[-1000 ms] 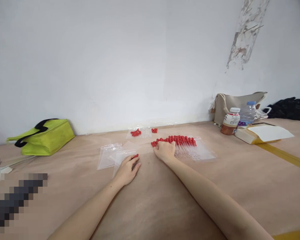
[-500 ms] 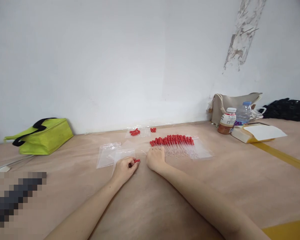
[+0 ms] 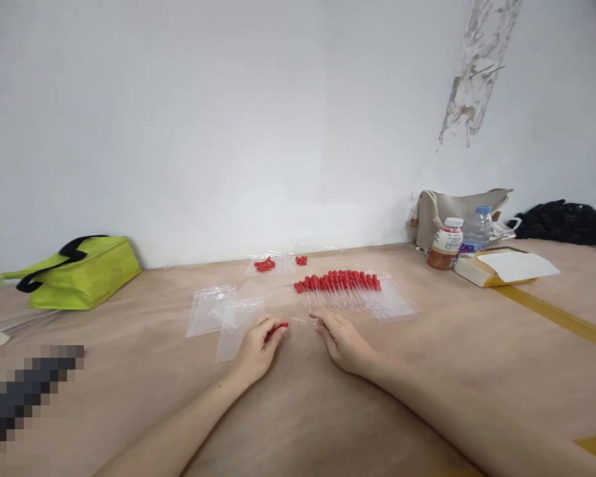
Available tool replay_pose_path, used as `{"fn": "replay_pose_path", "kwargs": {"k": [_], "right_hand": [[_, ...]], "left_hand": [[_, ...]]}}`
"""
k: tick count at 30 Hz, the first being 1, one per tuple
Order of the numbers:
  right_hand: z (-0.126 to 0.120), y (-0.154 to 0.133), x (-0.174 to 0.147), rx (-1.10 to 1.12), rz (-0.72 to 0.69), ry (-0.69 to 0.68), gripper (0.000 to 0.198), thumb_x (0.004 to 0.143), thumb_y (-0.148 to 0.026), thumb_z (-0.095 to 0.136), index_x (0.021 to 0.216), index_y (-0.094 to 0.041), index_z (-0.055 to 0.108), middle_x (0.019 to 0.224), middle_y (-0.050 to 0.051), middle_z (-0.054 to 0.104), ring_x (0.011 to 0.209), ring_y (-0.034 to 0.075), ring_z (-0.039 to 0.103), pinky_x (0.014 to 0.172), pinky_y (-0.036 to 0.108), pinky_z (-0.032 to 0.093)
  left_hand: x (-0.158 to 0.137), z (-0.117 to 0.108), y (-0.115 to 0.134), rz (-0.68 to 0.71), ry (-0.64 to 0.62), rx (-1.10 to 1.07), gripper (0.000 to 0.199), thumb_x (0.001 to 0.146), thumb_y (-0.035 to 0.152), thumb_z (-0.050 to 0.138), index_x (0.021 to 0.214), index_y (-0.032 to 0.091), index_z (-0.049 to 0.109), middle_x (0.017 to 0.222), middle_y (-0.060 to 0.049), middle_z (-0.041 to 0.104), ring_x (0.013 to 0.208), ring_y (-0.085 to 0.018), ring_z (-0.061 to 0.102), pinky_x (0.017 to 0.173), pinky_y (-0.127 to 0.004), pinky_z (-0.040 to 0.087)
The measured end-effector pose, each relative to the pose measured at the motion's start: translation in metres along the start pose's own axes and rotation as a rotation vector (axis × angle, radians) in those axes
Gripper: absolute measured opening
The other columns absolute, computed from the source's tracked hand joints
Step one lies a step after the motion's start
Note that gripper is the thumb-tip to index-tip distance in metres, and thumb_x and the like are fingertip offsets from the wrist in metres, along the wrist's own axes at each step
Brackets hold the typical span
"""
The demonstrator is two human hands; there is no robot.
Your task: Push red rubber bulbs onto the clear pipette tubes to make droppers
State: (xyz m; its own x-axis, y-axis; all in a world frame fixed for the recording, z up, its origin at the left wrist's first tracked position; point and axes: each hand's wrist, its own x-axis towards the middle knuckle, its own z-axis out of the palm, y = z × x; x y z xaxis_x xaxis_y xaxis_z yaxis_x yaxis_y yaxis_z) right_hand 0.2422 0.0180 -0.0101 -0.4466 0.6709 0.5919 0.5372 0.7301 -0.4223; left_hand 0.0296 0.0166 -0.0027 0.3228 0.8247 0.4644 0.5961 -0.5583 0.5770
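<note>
My left hand (image 3: 261, 344) is closed round a small red rubber bulb (image 3: 284, 325), whose end pokes out past the fingertips. Facing it, my right hand (image 3: 340, 338) pinches a thin clear tube (image 3: 302, 321) that points left toward the bulb; a small space lies between the two. Just beyond my right hand, several clear droppers with red bulbs (image 3: 345, 281) lie side by side in a fanned row. Loose red bulbs (image 3: 265, 265) rest farther back near the wall, with a small group of red pieces (image 3: 301, 261) to their right.
Clear zip bags (image 3: 238, 331) lie by my left hand, and another clear bag (image 3: 397, 301) is right of the row. A lime bag (image 3: 89, 271) stands left. Bottles (image 3: 446, 245), an open box (image 3: 506, 266) and a beige bag (image 3: 424, 222) stand right, near the wall.
My right hand has drawn back from the droppers and turned leftward, with a clear tube now showing at its fingertips. My left hand, still holding the red bulb, has shifted slightly right.
</note>
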Motion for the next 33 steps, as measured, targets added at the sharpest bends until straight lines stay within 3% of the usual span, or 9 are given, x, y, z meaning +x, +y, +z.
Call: {"fn": "replay_pose_path", "kwargs": {"k": [9, 22, 28, 33], "right_hand": [[0.006, -0.004, -0.004, 0.071, -0.035, -0.001, 0.025, 0.087, -0.017, 0.034, 0.1, -0.019, 0.055, 0.086, 0.006, 0.057, 0.085, 0.016, 0.051, 0.075, 0.029, 0.042], [0.007, 0.0, -0.006, -0.02, -0.077, -0.046, 0.022, 0.087, -0.022, 0.037, 0.097, -0.02, 0.057, 0.084, 0.004, 0.063, 0.077, 0.013, 0.055, 0.074, 0.028, 0.035], [0.003, 0.007, -0.005, -0.105, -0.121, -0.094, 0.023, 0.085, -0.018, 0.039, 0.097, -0.021, 0.059, 0.084, 0.003, 0.064, 0.076, 0.012, 0.055, 0.07, 0.028, 0.028], [-0.001, 0.008, -0.004, -0.279, -0.202, -0.098, 0.022, 0.082, -0.016, 0.042, 0.089, -0.022, 0.062, 0.072, 0.001, 0.062, 0.058, 0.009, 0.046, 0.066, 0.029, 0.021]], "left_hand": [[-0.005, 0.008, -0.004, -0.067, -0.046, -0.137, 0.022, 0.082, 0.035, 0.045, 0.086, 0.017, 0.058, 0.071, 0.0, 0.061, 0.065, -0.013, 0.056, 0.06, -0.022, 0.044], [-0.006, 0.005, -0.006, 0.052, -0.037, -0.144, 0.024, 0.083, 0.033, 0.046, 0.094, 0.018, 0.062, 0.084, -0.005, 0.064, 0.077, -0.016, 0.058, 0.069, -0.026, 0.046], [-0.007, 0.001, 0.004, 0.11, -0.106, -0.052, 0.021, 0.086, 0.028, 0.042, 0.085, 0.018, 0.061, 0.079, -0.003, 0.06, 0.075, -0.014, 0.055, 0.069, -0.024, 0.043], [-0.009, 0.002, 0.009, 0.146, -0.195, 0.05, 0.021, 0.087, 0.027, 0.041, 0.082, 0.018, 0.059, 0.076, -0.001, 0.058, 0.071, -0.013, 0.053, 0.066, -0.022, 0.041]]}}
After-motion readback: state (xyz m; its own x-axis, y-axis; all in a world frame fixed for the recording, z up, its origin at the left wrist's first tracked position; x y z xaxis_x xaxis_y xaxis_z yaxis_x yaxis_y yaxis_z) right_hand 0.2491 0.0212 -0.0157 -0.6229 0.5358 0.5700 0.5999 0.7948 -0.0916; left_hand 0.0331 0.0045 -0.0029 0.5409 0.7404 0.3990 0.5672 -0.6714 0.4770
